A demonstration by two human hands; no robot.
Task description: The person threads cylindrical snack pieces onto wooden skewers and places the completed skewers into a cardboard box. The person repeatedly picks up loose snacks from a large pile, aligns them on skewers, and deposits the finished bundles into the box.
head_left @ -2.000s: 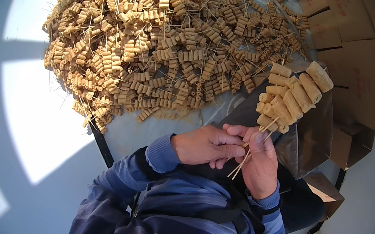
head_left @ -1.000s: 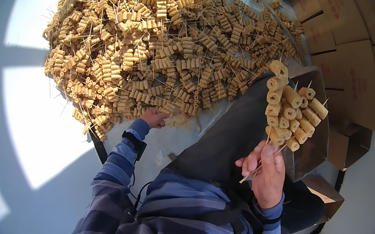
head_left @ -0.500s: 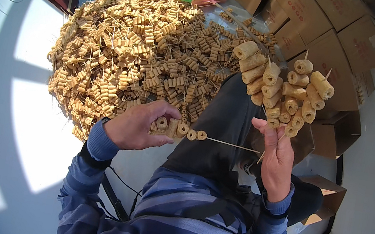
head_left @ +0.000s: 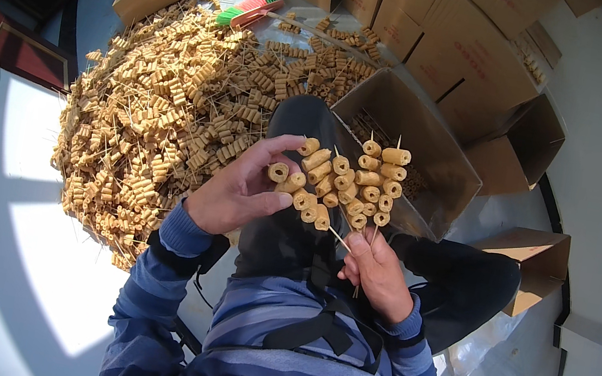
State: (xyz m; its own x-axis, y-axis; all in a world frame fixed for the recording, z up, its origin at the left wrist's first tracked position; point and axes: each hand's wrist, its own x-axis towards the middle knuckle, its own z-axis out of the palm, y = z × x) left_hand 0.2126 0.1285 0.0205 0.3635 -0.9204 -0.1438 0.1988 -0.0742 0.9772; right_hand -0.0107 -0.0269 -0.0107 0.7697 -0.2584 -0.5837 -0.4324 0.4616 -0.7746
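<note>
My right hand (head_left: 378, 277) is closed round the thin sticks of several skewers (head_left: 393, 173), each threaded with short, hollow, golden-tan rolls. The skewers fan out upward above my fingers. On the left, my left hand (head_left: 230, 190) has its thumb and fingers round the roll end of one skewer (head_left: 304, 200). That skewer slants down to the right, and its bare stick (head_left: 338, 236) reaches my right fingers. Its rolls lie close beside the bundle. Both hands are over my lap, and my left palm is partly turned from view.
A large heap of similar skewers (head_left: 160, 125) covers the floor at the left. A red and green broom (head_left: 251, 8) lies behind it. An open cardboard box (head_left: 434, 151) holding skewers stands beyond my knee, with stacked cartons (head_left: 467, 52) behind and another open box (head_left: 524, 257) at right.
My right hand has come left and down with its bundle, so both hands are closer together. The single skewer now slants beside the others. The view has shifted, showing the open box.
</note>
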